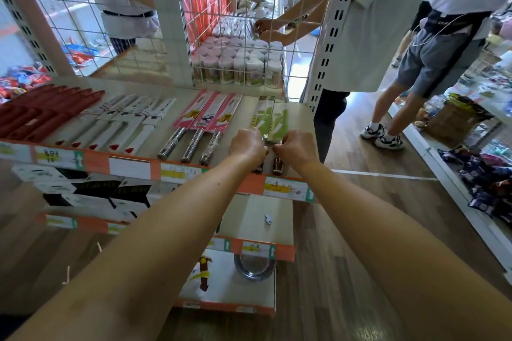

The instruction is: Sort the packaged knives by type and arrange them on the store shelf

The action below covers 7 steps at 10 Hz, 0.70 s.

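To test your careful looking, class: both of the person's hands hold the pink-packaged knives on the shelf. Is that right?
Not quite. The head view shows the left hand and right hand holding the green-packaged knives on the shelf. The pink-packaged knives lie untouched to their left.

The black waistband (443, 25) of a person standing right of the shelf (300, 124) shows pale letters resembling "CHINA". Yellow price tags (279, 187) on the shelf's orange front edge carry handwriting too blurred to read.
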Available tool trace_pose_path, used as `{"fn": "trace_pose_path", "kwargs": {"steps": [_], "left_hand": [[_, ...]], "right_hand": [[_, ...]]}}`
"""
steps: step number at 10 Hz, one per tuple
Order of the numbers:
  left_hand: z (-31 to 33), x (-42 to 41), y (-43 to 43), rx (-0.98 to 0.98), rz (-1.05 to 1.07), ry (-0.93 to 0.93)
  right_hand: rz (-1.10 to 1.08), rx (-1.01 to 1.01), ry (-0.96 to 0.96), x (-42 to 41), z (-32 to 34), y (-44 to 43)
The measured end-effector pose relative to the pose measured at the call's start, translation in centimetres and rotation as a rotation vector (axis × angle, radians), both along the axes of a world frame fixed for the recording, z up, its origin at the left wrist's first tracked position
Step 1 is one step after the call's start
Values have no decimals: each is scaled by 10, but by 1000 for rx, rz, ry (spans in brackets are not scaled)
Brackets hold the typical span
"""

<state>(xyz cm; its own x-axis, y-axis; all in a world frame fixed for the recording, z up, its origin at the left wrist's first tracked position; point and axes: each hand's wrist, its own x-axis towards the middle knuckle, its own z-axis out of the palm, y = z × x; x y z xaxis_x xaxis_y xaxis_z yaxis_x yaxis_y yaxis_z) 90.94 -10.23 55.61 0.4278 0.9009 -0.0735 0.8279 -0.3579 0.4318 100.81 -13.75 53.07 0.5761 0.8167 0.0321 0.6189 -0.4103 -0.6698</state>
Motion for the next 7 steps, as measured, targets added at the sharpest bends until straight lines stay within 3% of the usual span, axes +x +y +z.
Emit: {"fn": "trace_pose_path", "kwargs": {"steps": [4,7], "left_hand": [[-5,-10,20,133,-64,-29],[22,-103,53,244,-5,25]], "right_hand": [[13,-79,-15,-1,18,-1],[-20,-215,-244,-56,58,13]]}}
